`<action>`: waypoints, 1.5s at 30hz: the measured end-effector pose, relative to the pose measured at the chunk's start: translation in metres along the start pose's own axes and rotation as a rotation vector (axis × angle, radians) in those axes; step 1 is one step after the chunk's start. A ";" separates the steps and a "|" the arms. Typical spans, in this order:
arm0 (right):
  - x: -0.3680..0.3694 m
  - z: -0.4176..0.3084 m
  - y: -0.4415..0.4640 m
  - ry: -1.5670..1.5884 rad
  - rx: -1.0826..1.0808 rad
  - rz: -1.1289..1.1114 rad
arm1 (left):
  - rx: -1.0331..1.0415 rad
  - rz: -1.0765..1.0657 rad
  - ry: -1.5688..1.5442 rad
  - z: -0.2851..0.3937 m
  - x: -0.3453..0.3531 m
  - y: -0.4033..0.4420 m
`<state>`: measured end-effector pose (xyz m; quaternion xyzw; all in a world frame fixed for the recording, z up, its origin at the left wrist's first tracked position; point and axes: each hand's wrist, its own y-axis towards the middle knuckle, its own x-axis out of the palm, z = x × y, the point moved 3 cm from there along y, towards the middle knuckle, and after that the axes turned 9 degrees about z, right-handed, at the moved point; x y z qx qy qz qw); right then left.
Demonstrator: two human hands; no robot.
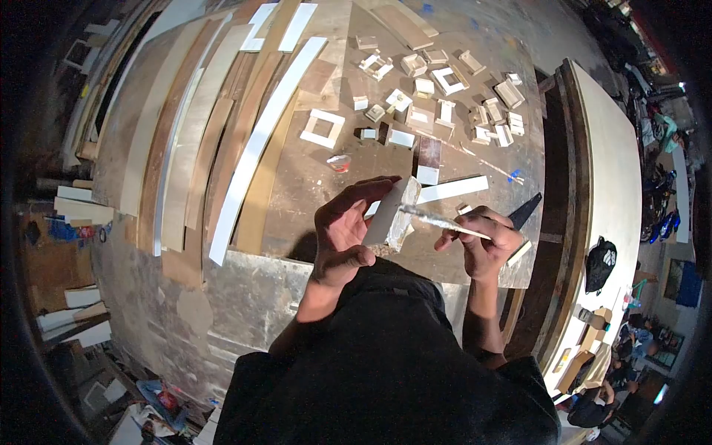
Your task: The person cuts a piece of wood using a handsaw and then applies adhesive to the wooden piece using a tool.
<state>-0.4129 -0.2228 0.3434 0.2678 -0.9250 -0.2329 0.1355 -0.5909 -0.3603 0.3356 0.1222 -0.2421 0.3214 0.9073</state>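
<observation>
My left hand [343, 236] grips a small flat wooden piece [386, 213] between thumb and fingers, tilted up above the workbench [297, 200]. Its edge facing right carries a pale, wet-looking smear. In my right hand [486, 241] is a thin stick [445, 222], pinched between the fingers. The stick's coated left end lies against or just in front of the piece's smeared edge; I cannot tell which. A white strip [460, 188] lies on the bench behind both hands. Near my right hand rests a dark, pointed blade-like object [526, 211].
Long boards and a long white strip [267, 141] cover the bench's left side. Several small wooden frames and blocks [423, 87] lie scattered at the back, with a square frame [322, 128] nearer. A pale-topped table [608, 170] stands right, a black cap-like item [601, 265] on it.
</observation>
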 end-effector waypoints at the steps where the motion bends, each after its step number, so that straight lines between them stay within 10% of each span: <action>1: -0.002 0.001 -0.001 -0.001 0.000 0.001 | -0.016 0.016 -0.012 0.000 0.000 0.000; 9: -0.003 0.001 0.005 0.326 0.262 0.120 | -0.014 0.014 -0.011 -0.001 0.004 0.001; 21: 0.003 -0.024 -0.019 -0.252 -0.284 -0.005 | 0.024 0.050 0.023 -0.001 0.002 0.004; 45: 0.003 -0.035 -0.017 -0.431 -0.381 -0.058 | 0.002 0.038 -0.014 0.002 0.001 0.004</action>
